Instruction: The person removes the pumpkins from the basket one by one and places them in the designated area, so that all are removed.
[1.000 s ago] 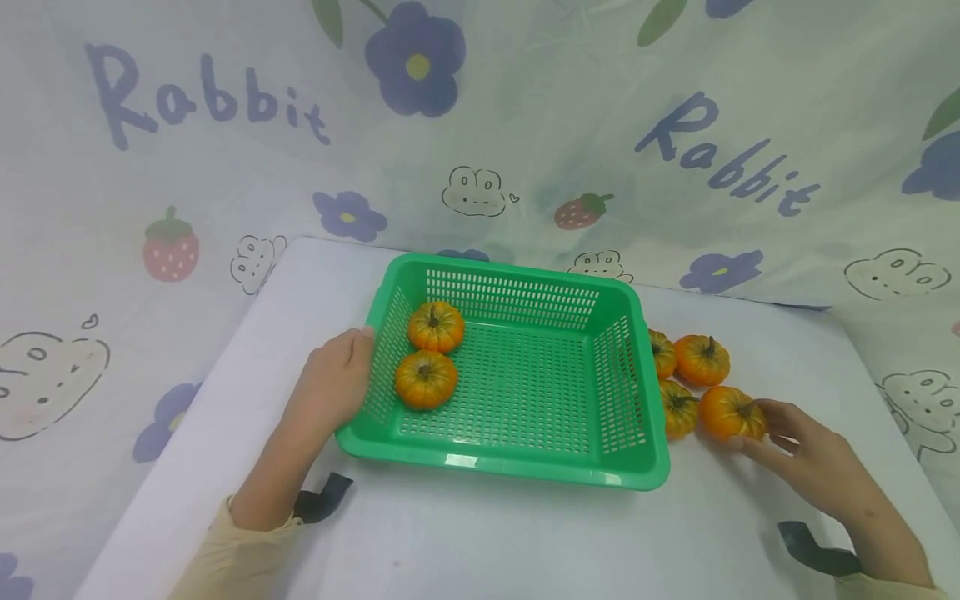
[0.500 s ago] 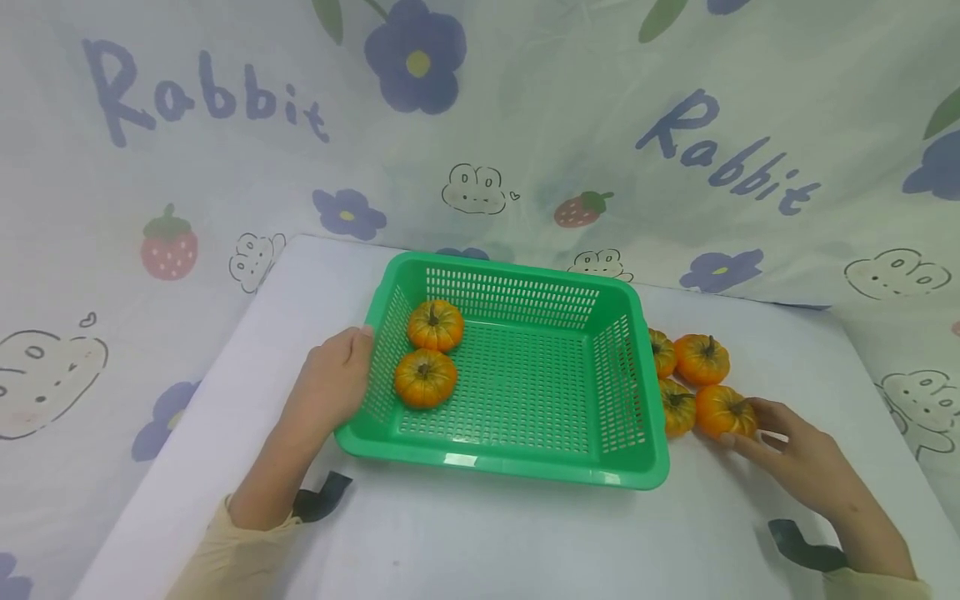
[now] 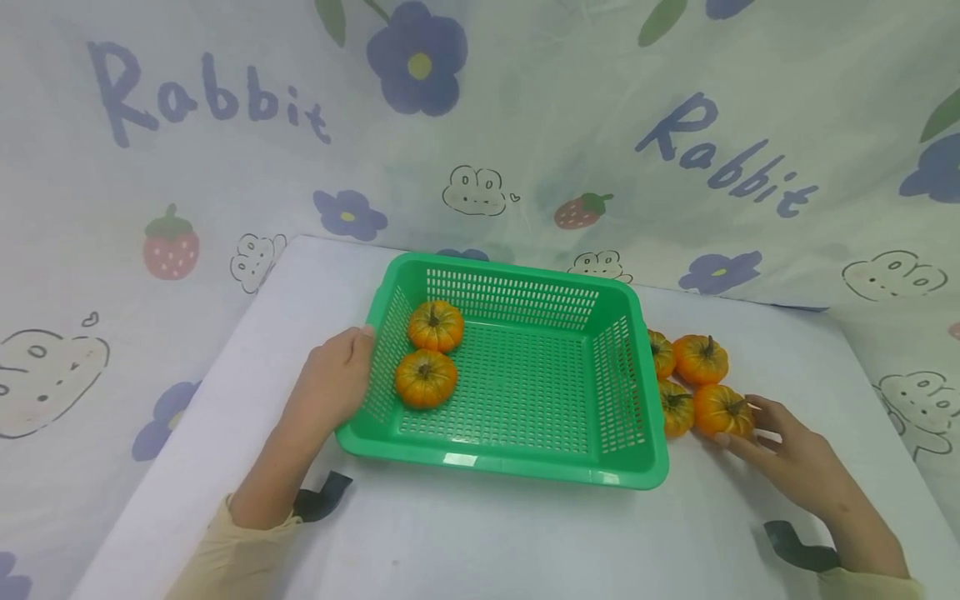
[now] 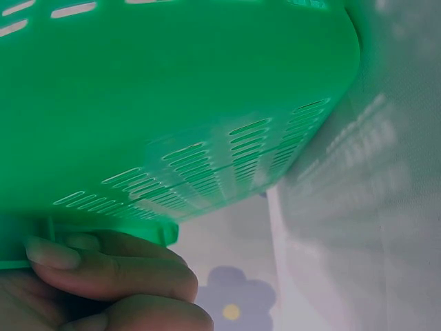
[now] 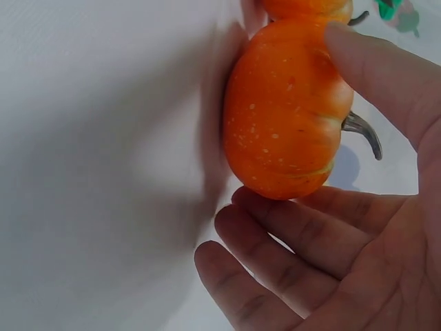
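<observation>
1. Surface: white table point(image 3: 487, 542), backed by a pale cloth point(image 3: 540, 92) printed with flowers, strawberries and rabbit faces.
2. Green basket point(image 3: 517, 472) on table; two basket pumpkins point(image 3: 425, 379) inside, side by side against its left end.
3. Left hand point(image 3: 333, 383): grips the basket's left rim.
4. Right hand point(image 3: 795, 462): holds the near-right pumpkin point(image 3: 722, 410) between thumb and fingers, outer fingers spread clear. This pumpkin sits on the table, right of the basket, nearest the right hand of a cluster of four.
5. Partly hidden: the two cluster pumpkins point(image 3: 677, 410) next to the basket, behind its right rim. The far-right pumpkin point(image 3: 701, 360) shows almost whole.
6. Cut off: both sleeves point(image 3: 232, 554) at bottom edge; basket in left-wrist view, its contents out of sight there.
7. Writing: "Rabbit", twice, blue letters on cloth.
</observation>
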`<state>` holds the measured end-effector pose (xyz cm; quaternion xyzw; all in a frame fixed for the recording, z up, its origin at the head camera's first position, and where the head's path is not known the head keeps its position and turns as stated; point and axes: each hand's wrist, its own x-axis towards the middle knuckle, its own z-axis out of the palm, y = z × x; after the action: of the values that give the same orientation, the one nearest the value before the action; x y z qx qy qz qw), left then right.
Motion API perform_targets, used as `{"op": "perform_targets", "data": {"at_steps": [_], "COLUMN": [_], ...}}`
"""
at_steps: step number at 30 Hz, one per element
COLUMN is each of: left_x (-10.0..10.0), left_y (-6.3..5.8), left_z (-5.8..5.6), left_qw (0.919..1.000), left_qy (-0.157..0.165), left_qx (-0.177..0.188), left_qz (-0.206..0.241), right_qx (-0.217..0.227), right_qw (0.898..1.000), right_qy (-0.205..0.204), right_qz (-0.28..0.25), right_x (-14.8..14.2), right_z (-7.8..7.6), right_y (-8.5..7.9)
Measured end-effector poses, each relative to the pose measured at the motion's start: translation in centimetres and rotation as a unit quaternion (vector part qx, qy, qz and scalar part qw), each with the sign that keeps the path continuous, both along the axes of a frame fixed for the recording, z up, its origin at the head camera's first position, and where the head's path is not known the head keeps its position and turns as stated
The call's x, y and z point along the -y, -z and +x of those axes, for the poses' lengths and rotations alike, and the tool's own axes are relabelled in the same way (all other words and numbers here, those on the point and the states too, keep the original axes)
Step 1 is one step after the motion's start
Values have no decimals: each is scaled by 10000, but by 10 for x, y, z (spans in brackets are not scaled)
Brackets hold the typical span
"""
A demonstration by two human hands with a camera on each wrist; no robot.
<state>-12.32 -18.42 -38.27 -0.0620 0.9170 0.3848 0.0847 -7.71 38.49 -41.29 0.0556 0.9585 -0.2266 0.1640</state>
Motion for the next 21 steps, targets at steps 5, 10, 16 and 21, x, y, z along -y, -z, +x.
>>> {"op": "perform_targets", "data": {"at_steps": [5, 10, 16, 21], "left_x": [0, -1, -1, -1], "left_y": [0, 0, -1, -2], "left_z": [0, 1, 1, 1], "left_qw": [10000, 10000, 10000, 10000], "left_qy": [-9, 2, 13, 18], "left_qx": [-43, -67, -28, -36], "left_qz": [5, 6, 3, 33], "right_qx": [-130, -617, -1193, -1483], "right_qw": [9999, 9974, 9909, 9850], "right_qy": [-92, -308, -586, -853], "right_qz": [66, 215, 222, 211], "right_x": [0, 5, 21, 47], "right_z": [1, 1, -3, -9], "right_y": [-4, -14, -38, -61]}}
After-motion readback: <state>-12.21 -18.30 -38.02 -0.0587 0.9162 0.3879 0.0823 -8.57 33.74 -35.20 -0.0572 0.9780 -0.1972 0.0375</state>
